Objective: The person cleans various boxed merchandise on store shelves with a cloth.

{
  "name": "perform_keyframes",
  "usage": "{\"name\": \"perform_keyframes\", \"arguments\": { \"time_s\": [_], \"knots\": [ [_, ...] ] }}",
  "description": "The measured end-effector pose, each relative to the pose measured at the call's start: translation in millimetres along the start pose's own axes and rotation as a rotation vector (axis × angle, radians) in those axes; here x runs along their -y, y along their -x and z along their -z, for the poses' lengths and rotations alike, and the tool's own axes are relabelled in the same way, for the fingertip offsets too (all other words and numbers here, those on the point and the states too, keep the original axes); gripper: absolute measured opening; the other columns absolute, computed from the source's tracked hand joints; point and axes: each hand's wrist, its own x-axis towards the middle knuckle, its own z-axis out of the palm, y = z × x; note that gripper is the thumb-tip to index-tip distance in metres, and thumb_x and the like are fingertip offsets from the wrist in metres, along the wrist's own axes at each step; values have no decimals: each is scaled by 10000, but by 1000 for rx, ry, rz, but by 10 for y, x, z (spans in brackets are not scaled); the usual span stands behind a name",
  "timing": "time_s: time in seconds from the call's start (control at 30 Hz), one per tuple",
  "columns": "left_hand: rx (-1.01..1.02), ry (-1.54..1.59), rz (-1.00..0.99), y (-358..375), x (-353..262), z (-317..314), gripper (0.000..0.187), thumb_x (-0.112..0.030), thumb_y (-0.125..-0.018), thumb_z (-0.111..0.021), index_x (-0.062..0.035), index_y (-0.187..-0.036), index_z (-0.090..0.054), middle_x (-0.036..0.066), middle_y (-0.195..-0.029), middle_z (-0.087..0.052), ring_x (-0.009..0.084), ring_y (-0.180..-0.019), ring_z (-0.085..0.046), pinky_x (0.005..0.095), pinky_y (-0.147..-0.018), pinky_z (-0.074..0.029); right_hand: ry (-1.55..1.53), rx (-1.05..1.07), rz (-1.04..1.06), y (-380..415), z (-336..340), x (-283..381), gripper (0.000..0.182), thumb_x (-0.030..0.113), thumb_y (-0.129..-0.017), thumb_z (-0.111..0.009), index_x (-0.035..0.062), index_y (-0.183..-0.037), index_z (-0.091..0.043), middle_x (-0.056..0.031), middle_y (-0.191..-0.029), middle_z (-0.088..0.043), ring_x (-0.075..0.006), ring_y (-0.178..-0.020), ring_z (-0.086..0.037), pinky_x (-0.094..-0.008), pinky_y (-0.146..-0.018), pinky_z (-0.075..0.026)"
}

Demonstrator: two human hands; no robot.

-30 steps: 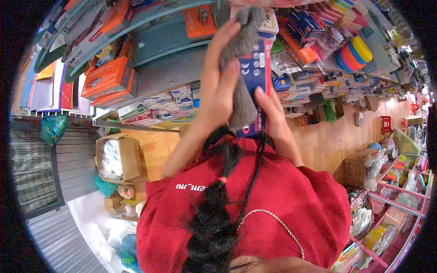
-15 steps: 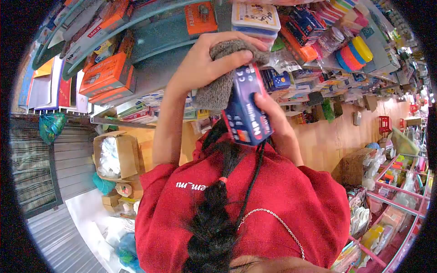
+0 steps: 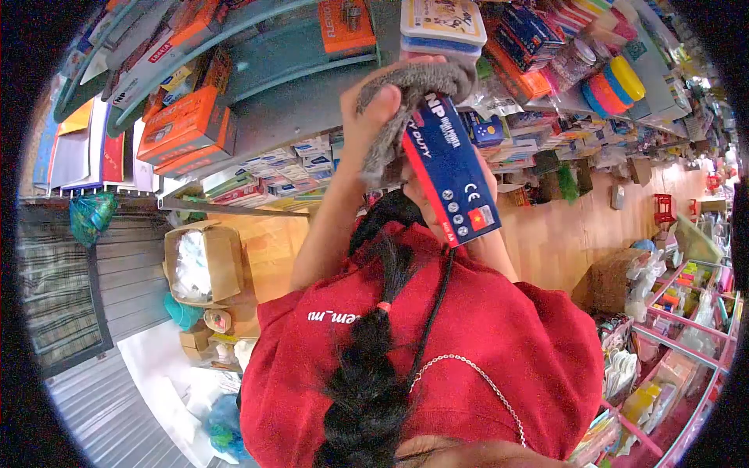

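A grey cloth [image 3: 390, 101] is bunched in my left hand [image 3: 373, 117], its thumb pressed over the fabric. Close beside it, a dark blue box with a red edge [image 3: 456, 168], printed "NP" and "HIGH POWER", is held tilted in my right hand [image 3: 485, 183]. The box hides most of that hand's fingers. The cloth touches the upper end of the box. Just beyond the hands, a clear container with a printed lid [image 3: 442, 23] sits on the shelf.
Orange boxes [image 3: 187, 129] stand on the grey shelf [image 3: 289, 93] at left. Blue boxes [image 3: 530, 35] and colourful rolls [image 3: 612, 86] lie at upper right. An open cardboard box [image 3: 204, 264] is on the wooden floor [image 3: 546, 242], at lower left.
The blue box has turned, so a different long face shows, and it sits slightly further right. My left hand with the cloth has shifted towards the box's upper end.
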Motion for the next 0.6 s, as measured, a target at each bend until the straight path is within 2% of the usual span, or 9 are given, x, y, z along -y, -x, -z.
{"name": "perform_keyframes", "arguments": {
  "time_s": [0.03,0.1,0.13,0.2,0.27,0.3,0.43,0.53,0.6],
  "knots": [
    [-227,-262,18,92,29,47,310,-259,-804,-560,37,-882,-603,54,-815,-607,119,-754,-548,258,-698,-442,11,-166,111,16,-134,-4,560,419,-879,-333,-10,-1234,-388,-216,-1172,-485,-335,-950,-560,-382,-761,-498],
    [-459,-339,-173,189,135,37,287,-250,-820,-553,30,-852,-606,27,-767,-593,105,-715,-529,254,-668,-437,-4,-5,-7,11,-112,9,493,354,-892,-365,-12,-1220,-406,-195,-1159,-506,-295,-977,-558,-387,-837,-461],
    [-524,-314,-225,228,184,36,298,-262,-825,-550,29,-856,-600,27,-771,-591,107,-714,-528,255,-671,-436,-10,76,-63,18,-103,17,460,321,-899,-381,-14,-1212,-416,-185,-1153,-516,-275,-990,-557,-389,-875,-443],
    [-604,-208,-289,301,277,47,341,-304,-830,-544,30,-885,-583,40,-807,-590,118,-731,-533,259,-694,-433,213,-102,136,51,-111,-93,447,307,-872,-457,-4,-1193,-444,-170,-1111,-547,-251,-937,-582,-374,-845,-462],
    [-635,-46,-304,376,315,92,411,-362,-831,-538,35,-934,-560,67,-872,-593,138,-767,-547,265,-735,-431,148,-52,10,83,-28,-64,454,293,-858,-488,-1,-1199,-439,-164,-1092,-560,-242,-911,-594,-356,-815,-481],
    [-357,-145,-259,438,228,217,541,-429,-776,-573,39,-1041,-516,93,-984,-576,178,-879,-545,298,-813,-411,157,-104,32,83,-35,-89,466,291,-849,-498,8,-1213,-430,-159,-1088,-563,-238,-899,-600,-343,-794,-493],
    [222,-178,-82,89,-190,67,620,-367,-695,-623,28,-1150,-477,105,-1085,-545,177,-998,-504,295,-878,-368,188,-192,-83,58,-195,-75,492,287,-839,-503,25,-1243,-399,-164,-1111,-550,-249,-929,-590,-352,-813,-485],
    [377,-288,6,1,-274,103,635,-362,-671,-646,10,-1158,-480,110,-1080,-545,164,-996,-500,287,-882,-361,140,52,0,24,-88,-69,522,326,-866,-443,-4,-1261,-355,-193,-1193,-482,-282,-1024,-538,-404,-886,-438],
    [124,-317,-10,114,-206,45,481,-312,-712,-649,16,-1049,-553,77,-932,-598,121,-853,-537,257,-779,-414,151,-12,57,86,-120,-132,520,334,-877,-419,-11,-1260,-353,-202,-1200,-472,-297,-1045,-522,-413,-913,-413]
  ]
}}
